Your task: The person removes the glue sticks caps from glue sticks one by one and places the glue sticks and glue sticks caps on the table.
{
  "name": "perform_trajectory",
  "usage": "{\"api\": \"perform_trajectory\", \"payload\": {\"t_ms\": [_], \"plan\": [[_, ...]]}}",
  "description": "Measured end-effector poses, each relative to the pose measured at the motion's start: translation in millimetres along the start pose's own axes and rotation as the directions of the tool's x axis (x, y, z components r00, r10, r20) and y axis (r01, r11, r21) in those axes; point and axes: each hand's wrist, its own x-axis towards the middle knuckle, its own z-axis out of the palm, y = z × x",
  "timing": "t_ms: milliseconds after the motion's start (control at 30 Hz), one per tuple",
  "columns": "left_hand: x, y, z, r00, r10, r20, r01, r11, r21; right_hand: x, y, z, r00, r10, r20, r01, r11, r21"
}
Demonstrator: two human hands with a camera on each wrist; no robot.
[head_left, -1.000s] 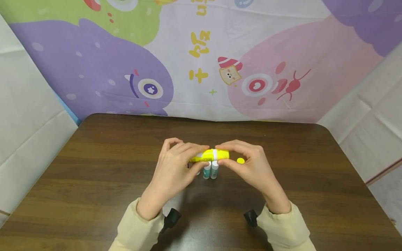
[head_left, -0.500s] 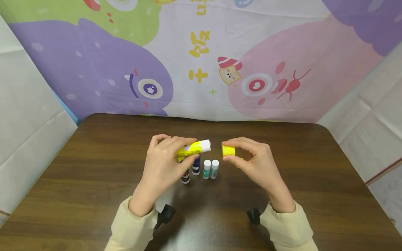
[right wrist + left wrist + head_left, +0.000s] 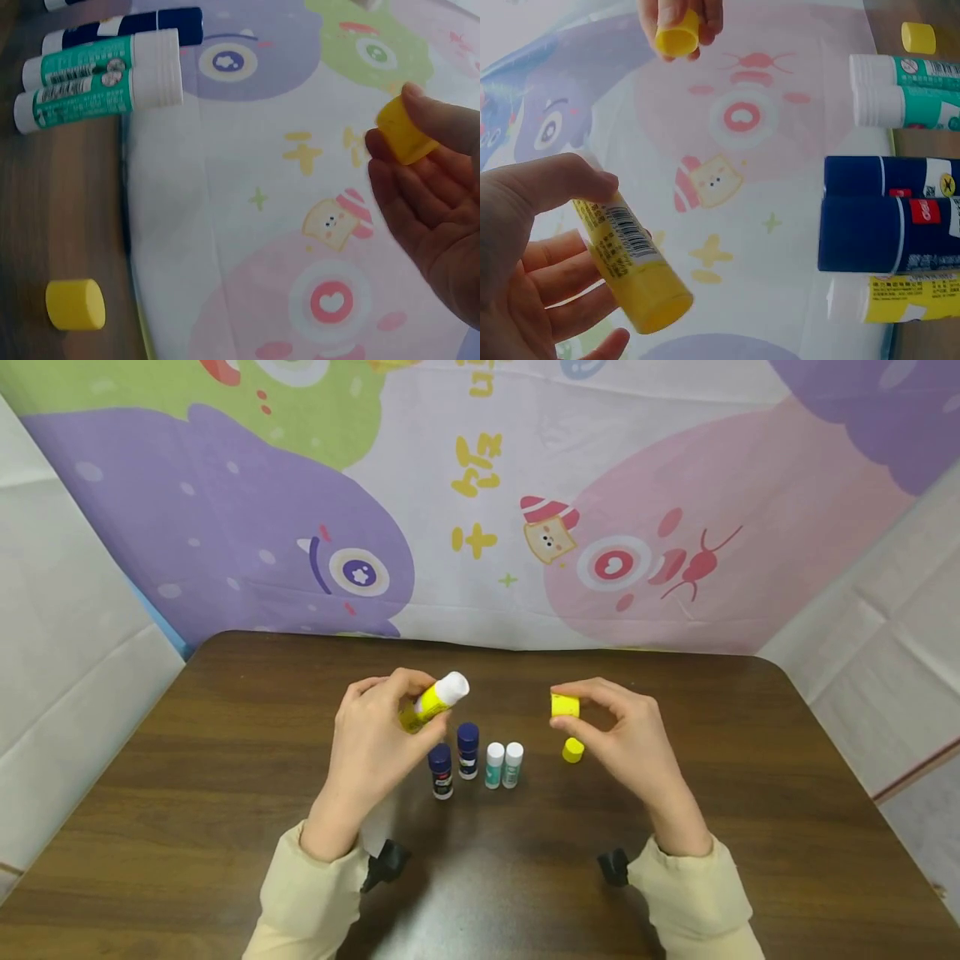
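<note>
My left hand (image 3: 378,735) grips a yellow glue stick (image 3: 431,703), tilted, its uncapped white end pointing up and to the right. Its yellow base and barcode label show in the left wrist view. Between thumb and fingers, my right hand (image 3: 630,735) pinches a yellow cap (image 3: 565,705), held apart from the stick; its hollow opening is visible in the left wrist view. A second yellow cap (image 3: 573,750) sits on the table below that hand. Another yellow glue stick (image 3: 911,298) with a white top stands by the blue ones, hidden behind my left hand in the head view.
Two dark blue glue sticks (image 3: 468,752) stand upright on the brown wooden table (image 3: 480,877). Right of them are two small white-and-green glue sticks (image 3: 503,766), side by side. A cartoon-printed cloth (image 3: 480,602) hangs behind the table's far edge.
The yellow cap came off the glue stick, and my hands moved apart. My left hand went left and tilted the stick upward; my right hand carried the cap slightly right and up.
</note>
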Motion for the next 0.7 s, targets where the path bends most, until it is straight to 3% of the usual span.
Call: {"api": "perform_trajectory", "payload": {"t_ms": [233, 367, 567, 700], "plan": [[-0.2, -11.7, 4.6, 0.998, -0.063, 0.003, 0.064, 0.998, -0.009, 0.2, 7.1, -3.6, 0.998, 0.065, 0.009, -0.065, 0.996, -0.061], [-0.1, -16.7, 5.2, 0.99, -0.133, 0.055, 0.134, 0.991, -0.023, 0.1, 9.1, -5.5, 0.995, 0.104, 0.009, -0.103, 0.991, -0.081], [0.2, -24.7, 5.7, 0.947, -0.275, 0.163, 0.282, 0.959, -0.02, -0.2, 13.3, -7.5, 0.986, 0.169, 0.004, -0.168, 0.981, -0.1], [-0.3, -30.8, 6.4, 0.921, -0.334, 0.2, 0.34, 0.94, 0.004, -0.2, 15.3, -9.1, 0.976, 0.219, -0.014, -0.22, 0.97, -0.104]]}}
